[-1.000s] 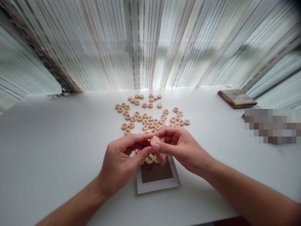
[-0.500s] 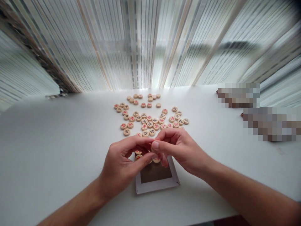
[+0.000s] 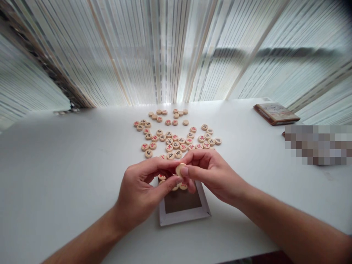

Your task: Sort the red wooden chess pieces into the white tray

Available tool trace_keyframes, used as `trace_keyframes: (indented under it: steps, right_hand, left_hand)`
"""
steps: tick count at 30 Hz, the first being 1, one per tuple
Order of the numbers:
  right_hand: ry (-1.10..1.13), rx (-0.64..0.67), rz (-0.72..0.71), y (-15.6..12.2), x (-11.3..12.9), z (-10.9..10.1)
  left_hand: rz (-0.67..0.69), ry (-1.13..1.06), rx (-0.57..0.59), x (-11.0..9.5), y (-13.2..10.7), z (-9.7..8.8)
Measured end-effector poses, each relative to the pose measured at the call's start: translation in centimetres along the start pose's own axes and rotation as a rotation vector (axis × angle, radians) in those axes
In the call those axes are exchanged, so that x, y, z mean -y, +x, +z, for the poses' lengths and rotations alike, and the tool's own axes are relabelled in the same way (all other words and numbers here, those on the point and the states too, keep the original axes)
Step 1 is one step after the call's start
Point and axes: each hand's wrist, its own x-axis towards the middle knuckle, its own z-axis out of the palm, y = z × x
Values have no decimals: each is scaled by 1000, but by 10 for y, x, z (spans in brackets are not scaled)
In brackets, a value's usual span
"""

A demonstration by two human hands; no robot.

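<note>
Between my two hands, a round pale-wood Chinese chess piece [image 3: 179,170] is held tilted, a plain face towards me. My right hand [image 3: 214,176] pinches it between thumb and forefinger. The forefinger and thumb of my left hand [image 3: 141,185] close on its left side from above and below. Under the hands lies a shallow open box [image 3: 187,219] with a white rim and a dark brown floor. Several pieces with red characters, such as one piece [image 3: 183,186], lie in its far part, partly hidden by my fingers.
Many loose Chinese chess pieces [image 3: 175,144], marked in red or black, lie scattered on the white table [image 3: 82,176] beyond the box. A few are face down. A flat brown-edged box [image 3: 276,113] sits at the far right, near a blurred-out item [image 3: 316,145]. Striped curtains [image 3: 165,51] hang behind.
The piece between my fingers has turned so that its plain face now shows. My hands have barely shifted, and the box stays in place.
</note>
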Motion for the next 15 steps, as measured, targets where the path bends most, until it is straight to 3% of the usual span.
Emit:
trace_keyframes:
  steps: [15]
  right_hand:
    - [18, 36, -30, 1, -2, 0]
  left_hand:
    - [-71, -68, -37, -2, 2, -1]
